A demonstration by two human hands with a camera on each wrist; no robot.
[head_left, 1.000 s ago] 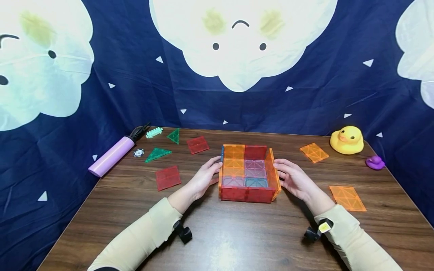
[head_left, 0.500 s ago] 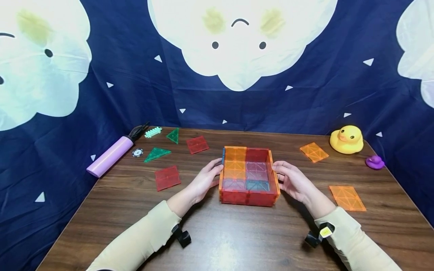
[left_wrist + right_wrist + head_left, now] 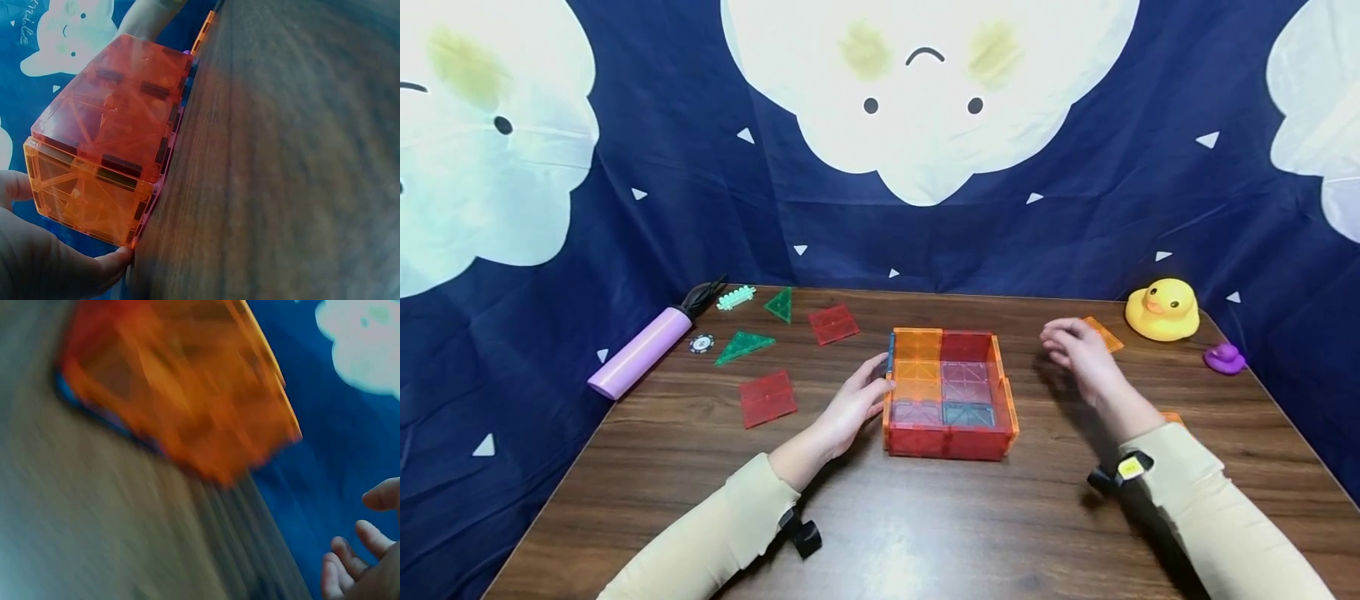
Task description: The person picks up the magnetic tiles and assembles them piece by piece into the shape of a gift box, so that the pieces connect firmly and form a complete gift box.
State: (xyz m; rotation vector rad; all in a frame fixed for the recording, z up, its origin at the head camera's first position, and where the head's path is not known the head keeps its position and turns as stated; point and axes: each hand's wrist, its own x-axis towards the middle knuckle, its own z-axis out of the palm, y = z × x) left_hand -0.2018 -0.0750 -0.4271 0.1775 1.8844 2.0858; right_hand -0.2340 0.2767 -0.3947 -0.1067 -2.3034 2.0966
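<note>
Open-topped box of see-through red & orange plastic tiles, sat mid-table, red wall facing the person, orange wall on its R, purple, orange & bluish squares showing at its floor. L hand is at the box's L side, fingers fairly straight, thumb touching the orange end wall per L wrist cam, resting rather than gripping. R hand is well off the box, over the brown wood-grain tabletop, fingers loosely bent, holding nothing, partly hiding a flat orange plastic tile; a 2nd orange plastic tile peeks past the R sleeve. Far R: big yellow toy duck w/ small purple toy duck near it. Over L: two flat red square plastic tiles, two green triangular plastic tiles, blk-&-white round chip, lilac cylinder. R wrist cam's blurry on the box.
</note>
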